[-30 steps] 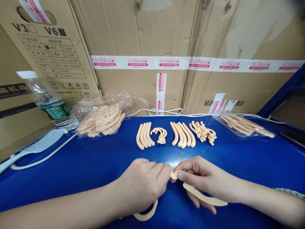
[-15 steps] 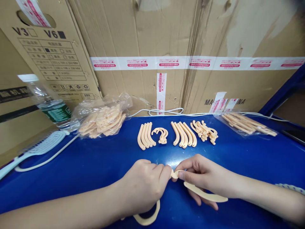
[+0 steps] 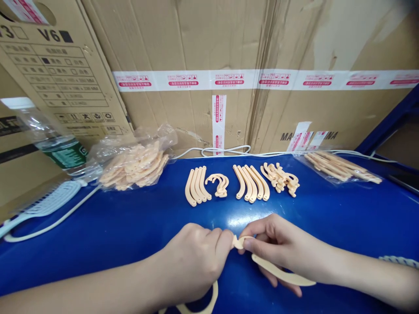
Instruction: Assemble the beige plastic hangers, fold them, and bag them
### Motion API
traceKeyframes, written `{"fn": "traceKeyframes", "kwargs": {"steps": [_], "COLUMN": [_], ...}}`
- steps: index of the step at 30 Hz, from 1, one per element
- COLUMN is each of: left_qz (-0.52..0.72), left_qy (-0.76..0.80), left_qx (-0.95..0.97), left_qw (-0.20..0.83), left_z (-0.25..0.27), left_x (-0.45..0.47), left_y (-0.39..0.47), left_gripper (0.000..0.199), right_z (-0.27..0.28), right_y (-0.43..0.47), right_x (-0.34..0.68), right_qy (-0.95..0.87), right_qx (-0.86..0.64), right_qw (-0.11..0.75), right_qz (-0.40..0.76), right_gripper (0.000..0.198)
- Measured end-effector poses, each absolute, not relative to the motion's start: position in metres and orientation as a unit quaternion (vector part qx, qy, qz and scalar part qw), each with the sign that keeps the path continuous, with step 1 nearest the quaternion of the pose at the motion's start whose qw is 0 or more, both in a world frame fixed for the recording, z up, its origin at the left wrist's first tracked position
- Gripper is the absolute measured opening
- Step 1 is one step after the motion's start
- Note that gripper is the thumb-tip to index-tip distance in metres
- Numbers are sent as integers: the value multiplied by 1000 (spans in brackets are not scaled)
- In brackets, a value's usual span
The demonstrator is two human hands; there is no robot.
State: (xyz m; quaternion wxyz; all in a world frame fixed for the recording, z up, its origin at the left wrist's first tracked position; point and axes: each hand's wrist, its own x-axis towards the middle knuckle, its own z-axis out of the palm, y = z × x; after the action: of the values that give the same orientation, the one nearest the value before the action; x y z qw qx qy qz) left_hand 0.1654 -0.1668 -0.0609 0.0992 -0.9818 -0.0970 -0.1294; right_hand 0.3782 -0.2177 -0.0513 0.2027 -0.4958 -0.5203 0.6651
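Peach-coloured curved plastic strips (image 3: pixel 281 274) are being joined at the front of the blue table top (image 3: pixel 114 226), where both hands are meeting over a small hooked end piece (image 3: pixel 239 241). The right hand (image 3: pixel 278 248) is pinching that hooked end between thumb and forefinger, with the long strip trailing back under its palm toward the wrist. The left hand (image 3: pixel 196 257) is closed on the neighbouring end, its fingertips touching the hook, while a second curved strip (image 3: pixel 209 301) is looping out below it. As a judgement, the joint is going best if both pinches are sitting right beside the meeting point and the two ends are lined up flat before being pressed, since thin plastic like this may bend or twist. Farther back, sorted rows of matching curved pieces (image 3: pixel 196 185) and smaller hooked pieces (image 3: pixel 220 183) are lying in the middle of the table, with a clear plastic bag of peach parts (image 3: pixel 134 163) to the left and another flat bag of long strips (image 3: pixel 340 165) to the right, before a wall of taped cardboard cartons (image 3: pixel 209 52).
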Motion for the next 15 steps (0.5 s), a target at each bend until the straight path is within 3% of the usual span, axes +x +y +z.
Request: {"fn": "traceKeyframes", "kwargs": {"steps": [4, 7, 12, 15], "left_qz": [-122, -96, -129, -163], "left_qy": [-122, -179, -266, -335], "left_qx": [-980, -978, -937, -852], "left_qw": [94, 35, -185, -366], "left_z": [-60, -57, -49, -46], "left_x": [165, 164, 164, 167], "left_y": [-169, -170, -166, -160], "left_gripper": [23, 23, 34, 37], "right_z": [-51, -51, -43, -26], "right_y": [-224, -228, -220, -210], "right_x": [376, 378, 387, 406], "right_qy": [-559, -651, -683, -718], "right_qx": [-514, -504, -500, -505], "right_qw": [211, 241, 346, 404], "right_qz": [615, 514, 405, 257], "right_gripper": [39, 35, 34, 31]}}
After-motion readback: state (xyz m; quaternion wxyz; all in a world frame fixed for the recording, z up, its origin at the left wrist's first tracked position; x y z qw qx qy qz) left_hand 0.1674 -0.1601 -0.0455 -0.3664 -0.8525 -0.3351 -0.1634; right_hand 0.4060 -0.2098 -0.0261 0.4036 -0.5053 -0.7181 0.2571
